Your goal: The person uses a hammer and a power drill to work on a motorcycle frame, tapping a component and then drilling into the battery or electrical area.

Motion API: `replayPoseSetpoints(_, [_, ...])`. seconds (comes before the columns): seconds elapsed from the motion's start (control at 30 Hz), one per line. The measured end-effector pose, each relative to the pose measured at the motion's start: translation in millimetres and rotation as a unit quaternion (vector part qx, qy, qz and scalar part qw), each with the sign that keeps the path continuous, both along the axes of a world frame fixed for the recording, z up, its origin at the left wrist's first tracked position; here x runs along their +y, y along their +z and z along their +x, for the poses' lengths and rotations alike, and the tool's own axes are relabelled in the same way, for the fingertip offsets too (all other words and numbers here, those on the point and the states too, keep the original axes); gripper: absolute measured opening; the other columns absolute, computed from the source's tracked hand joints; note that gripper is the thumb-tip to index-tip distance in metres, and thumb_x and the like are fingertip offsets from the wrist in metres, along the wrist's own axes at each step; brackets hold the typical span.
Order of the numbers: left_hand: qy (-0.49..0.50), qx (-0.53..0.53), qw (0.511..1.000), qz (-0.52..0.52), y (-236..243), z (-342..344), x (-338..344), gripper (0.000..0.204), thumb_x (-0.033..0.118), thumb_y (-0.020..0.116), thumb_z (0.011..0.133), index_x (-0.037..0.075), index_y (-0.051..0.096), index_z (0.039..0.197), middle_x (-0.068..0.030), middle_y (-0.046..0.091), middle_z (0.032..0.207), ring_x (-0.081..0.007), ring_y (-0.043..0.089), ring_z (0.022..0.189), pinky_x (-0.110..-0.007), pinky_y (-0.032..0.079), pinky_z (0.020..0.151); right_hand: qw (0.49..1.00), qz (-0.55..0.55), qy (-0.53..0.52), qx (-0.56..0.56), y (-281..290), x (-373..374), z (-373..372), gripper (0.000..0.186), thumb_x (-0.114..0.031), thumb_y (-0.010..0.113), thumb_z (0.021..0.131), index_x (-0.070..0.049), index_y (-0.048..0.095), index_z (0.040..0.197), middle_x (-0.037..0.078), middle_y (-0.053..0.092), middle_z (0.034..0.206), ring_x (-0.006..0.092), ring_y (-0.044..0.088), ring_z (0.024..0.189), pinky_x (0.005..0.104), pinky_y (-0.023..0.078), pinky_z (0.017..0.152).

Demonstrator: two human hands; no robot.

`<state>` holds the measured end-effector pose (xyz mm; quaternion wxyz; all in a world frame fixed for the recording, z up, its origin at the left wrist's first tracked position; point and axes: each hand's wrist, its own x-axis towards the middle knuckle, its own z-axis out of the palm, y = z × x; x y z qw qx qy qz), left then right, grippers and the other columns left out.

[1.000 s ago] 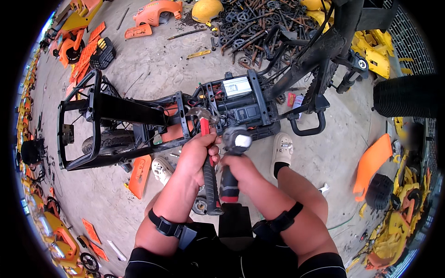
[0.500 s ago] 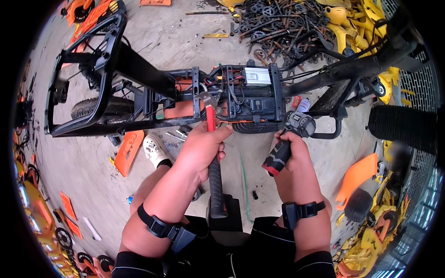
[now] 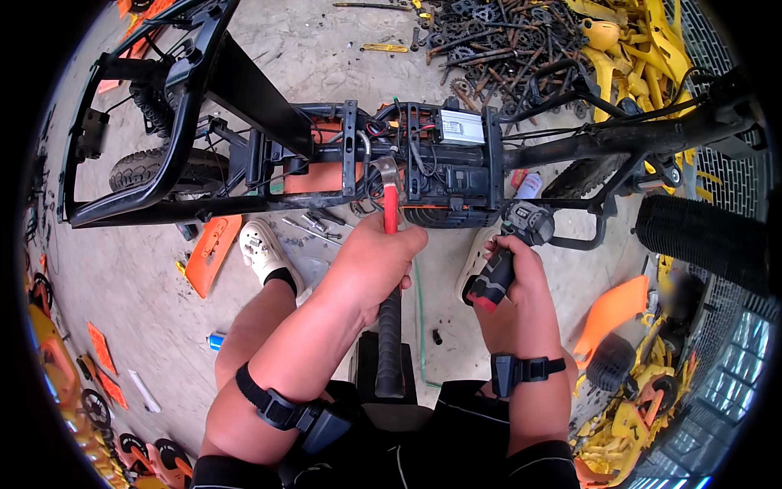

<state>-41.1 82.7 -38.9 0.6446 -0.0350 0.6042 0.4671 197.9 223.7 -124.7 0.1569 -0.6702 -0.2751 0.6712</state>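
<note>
My left hand [image 3: 376, 262] is closed around a hammer [image 3: 389, 326] with a red shaft, a black ribbed grip and a metal head. Its head rests over or hangs just above the middle of a black electric bike frame [image 3: 349, 155], between two upright crossbars; contact I cannot tell. My right hand [image 3: 521, 262] grips a black and grey cordless power tool [image 3: 494, 281] with red at its base. The tool's head points toward the frame's near rail. Wiring and a silver controller box [image 3: 461, 128] sit in the frame's centre bay.
Sockets and hand tools [image 3: 314, 224] lie by my left shoe [image 3: 262, 248]. Orange panels [image 3: 213, 254] are scattered on the floor. Rusty crank parts [image 3: 505, 49] are heaped beyond the frame, with yellow body parts [image 3: 627, 65] beside them. A spray can [image 3: 529, 186] lies past the near rail.
The bike frame sits a little higher in view. The hammer has shifted slightly right relative to the frame. Both hands keep their grips.
</note>
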Motion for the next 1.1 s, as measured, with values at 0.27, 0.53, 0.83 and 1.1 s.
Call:
replayPoseSetpoints(0.27, [0.032,0.014,0.999,0.041,12.0,-3.7,8.1,0.023,0.017,0.065,0.085,0.000,0.054,0.095,-0.0016,0.049,0.071,-0.0104,0.047,0.058,-0.027,0.043,0.051,0.991,-0.046,0.116,-0.041,12.6,30.6,-5.1,0.027,-0.007,0.059,0.084,0.005,0.057,0.108,0.017,0.066,0.100,0.0300,0.069,0.095,0.0367,0.058,0.071])
replayPoseSetpoints(0.53, [0.059,-0.009,0.996,0.060,9.4,-17.9,3.0,0.020,0.017,0.063,0.085,0.001,0.054,0.092,-0.0018,0.049,0.071,-0.0120,0.048,0.058,-0.029,0.044,0.053,0.952,-0.068,0.247,-0.165,17.7,59.2,-21.8,0.017,-0.004,0.058,0.074,0.001,0.058,0.090,0.015,0.065,0.087,0.0289,0.071,0.089,0.0367,0.057,0.067])
replayPoseSetpoints(0.83, [0.066,-0.022,0.996,0.063,15.6,-38.2,-9.4,0.023,0.018,0.063,0.085,-0.001,0.056,0.095,-0.0021,0.050,0.074,-0.0124,0.049,0.060,-0.029,0.045,0.056,0.962,-0.075,0.210,-0.155,11.9,57.9,-11.9,0.020,-0.007,0.059,0.075,0.002,0.058,0.093,0.018,0.069,0.087,0.0260,0.067,0.073,0.0353,0.056,0.064])
replayPoseSetpoints(1.1, [0.072,-0.010,0.995,0.068,12.5,-43.0,-13.8,0.025,0.020,0.063,0.086,-0.001,0.056,0.097,-0.0028,0.052,0.077,-0.0131,0.050,0.062,-0.030,0.046,0.057,0.959,-0.088,0.220,-0.154,15.2,58.2,-17.3,0.024,-0.008,0.060,0.075,0.001,0.058,0.097,0.019,0.071,0.091,0.0242,0.065,0.072,0.0344,0.056,0.066])
